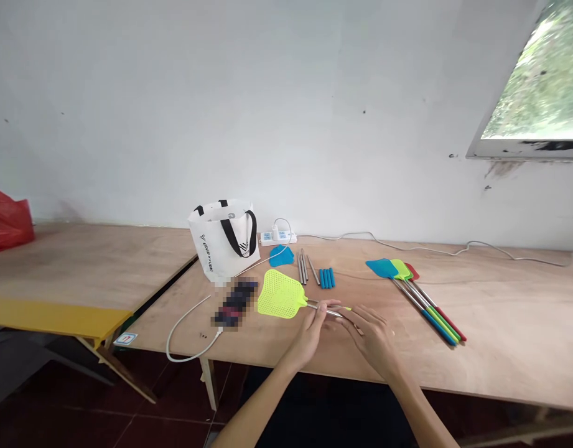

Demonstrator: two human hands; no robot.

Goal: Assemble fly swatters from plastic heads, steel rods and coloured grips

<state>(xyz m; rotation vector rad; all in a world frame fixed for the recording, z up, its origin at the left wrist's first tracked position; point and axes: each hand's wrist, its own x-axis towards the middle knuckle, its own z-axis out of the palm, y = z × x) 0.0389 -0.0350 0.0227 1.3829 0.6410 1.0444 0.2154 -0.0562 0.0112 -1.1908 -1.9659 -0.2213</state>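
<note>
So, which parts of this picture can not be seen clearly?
- Head view: the handle of the yellow fly swatter is mostly covered by the left hand and right hand, so each grip is unclear.
- The dark object beside the white bag is blurred out.
- The red bag is cut by the left edge.
- The print on the white bag is too small to read.

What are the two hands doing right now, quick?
Left hand: closed on the metal rod of the yellow-green fly swatter.
Right hand: fingers closed around the same swatter's handle end.
</note>
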